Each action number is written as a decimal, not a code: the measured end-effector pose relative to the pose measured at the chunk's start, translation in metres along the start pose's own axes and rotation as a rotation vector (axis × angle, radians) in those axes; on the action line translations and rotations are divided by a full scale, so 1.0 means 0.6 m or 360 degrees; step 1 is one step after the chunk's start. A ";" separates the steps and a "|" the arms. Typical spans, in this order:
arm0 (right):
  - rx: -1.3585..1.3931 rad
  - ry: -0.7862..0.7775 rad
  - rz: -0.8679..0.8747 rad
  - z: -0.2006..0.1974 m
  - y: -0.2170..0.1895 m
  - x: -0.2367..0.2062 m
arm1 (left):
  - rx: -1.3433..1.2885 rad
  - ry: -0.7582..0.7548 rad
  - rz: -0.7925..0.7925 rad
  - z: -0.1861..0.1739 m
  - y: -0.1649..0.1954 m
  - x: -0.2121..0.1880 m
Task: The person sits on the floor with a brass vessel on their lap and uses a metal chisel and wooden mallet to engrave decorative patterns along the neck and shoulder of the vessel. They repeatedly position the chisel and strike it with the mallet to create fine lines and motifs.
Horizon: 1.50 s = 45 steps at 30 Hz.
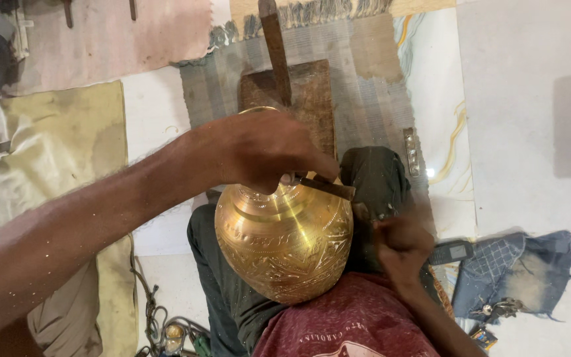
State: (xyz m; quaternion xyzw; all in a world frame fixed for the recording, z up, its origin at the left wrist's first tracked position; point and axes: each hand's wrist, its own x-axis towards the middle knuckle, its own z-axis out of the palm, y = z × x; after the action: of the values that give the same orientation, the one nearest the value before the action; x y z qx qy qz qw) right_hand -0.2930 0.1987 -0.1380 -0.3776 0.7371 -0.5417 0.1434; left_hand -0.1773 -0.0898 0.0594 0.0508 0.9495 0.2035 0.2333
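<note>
Pot: one brass pot, round-bellied with engraved bands, rests against the person's lap and dark trousers, mouth tilted away toward the floor.
Tool: one slim metal chisel lies across the pot's shoulder, its tip on the engraved band.
Left hand: the left hand is closed around the chisel's upper end, fingers curled tight.
Right hand: the right hand sits just beside the pot at the right — blurred, so whether it grips anything cannot be told.
Step in hand: judged as engraving, with the chisel set on the pattern line.
Next move: likely calls for a steady chisel angle and a braced pot — a slip would scar the finished relief.
Count, nearby: one wooden block beyond the pot, one phone, one piece of denim cloth, one bunch of keys.
</note>
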 end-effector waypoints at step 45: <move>0.0318 0.0108 0.0100 0.001 -0.006 0.000 | -0.0094 0.0034 -0.0044 -0.007 0.003 0.005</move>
State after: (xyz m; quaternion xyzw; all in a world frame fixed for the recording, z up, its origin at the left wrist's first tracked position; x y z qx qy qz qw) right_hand -0.2911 0.1980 -0.1346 -0.3196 0.6954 -0.6202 0.1722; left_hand -0.1821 -0.0893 0.0623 0.0286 0.9461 0.2288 0.2274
